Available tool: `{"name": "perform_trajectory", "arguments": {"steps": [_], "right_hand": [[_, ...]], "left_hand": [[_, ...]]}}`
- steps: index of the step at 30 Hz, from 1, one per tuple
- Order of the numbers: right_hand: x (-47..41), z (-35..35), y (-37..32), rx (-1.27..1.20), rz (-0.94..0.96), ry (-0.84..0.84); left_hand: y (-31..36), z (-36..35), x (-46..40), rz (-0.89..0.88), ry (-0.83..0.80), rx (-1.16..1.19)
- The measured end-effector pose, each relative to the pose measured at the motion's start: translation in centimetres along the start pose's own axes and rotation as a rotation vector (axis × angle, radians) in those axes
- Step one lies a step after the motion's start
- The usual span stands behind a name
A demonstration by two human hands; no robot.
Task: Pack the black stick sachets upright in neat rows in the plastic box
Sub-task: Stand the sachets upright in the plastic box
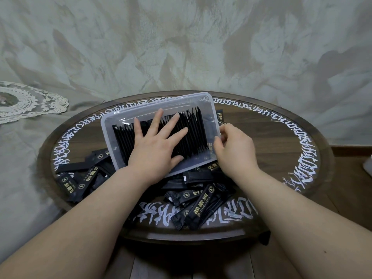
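A clear plastic box (138,110) lies tilted toward me on a pile of loose black stick sachets (198,206). Inside it, a row of black sachets (193,129) stands on edge, packed side by side. My left hand (157,141) lies flat on top of that row with its fingers spread, pressing on the sachets. My right hand (234,148) grips the box's right rim, thumb and fingers pinched on the wall. More loose sachets (80,178) lie under and left of the box.
Everything sits on a round dark wooden table (281,141) with a glass top and white script around its edge. A lace doily (30,101) lies on the pale fabric at the left. Wooden floor shows below and to the right.
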State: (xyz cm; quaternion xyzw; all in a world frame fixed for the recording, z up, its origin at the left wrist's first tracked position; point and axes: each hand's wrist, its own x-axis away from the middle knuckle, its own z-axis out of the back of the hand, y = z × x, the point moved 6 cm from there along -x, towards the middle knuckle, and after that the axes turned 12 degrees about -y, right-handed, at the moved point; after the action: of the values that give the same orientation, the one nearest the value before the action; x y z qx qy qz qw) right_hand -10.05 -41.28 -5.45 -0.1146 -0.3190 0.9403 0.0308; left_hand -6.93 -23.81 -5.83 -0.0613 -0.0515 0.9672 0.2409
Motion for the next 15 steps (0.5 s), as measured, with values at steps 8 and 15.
{"name": "perform_trajectory", "arguments": {"steps": [8,15], "right_hand": [[0.1,0.0,0.03,0.007,0.009,0.011],[-0.02,-0.16,0.15,0.018,0.01,0.017]], "left_hand": [[0.22,-0.46,-0.64,0.048,-0.073,-0.051],[0.43,0.53,-0.23,0.03,0.009,0.0]]}}
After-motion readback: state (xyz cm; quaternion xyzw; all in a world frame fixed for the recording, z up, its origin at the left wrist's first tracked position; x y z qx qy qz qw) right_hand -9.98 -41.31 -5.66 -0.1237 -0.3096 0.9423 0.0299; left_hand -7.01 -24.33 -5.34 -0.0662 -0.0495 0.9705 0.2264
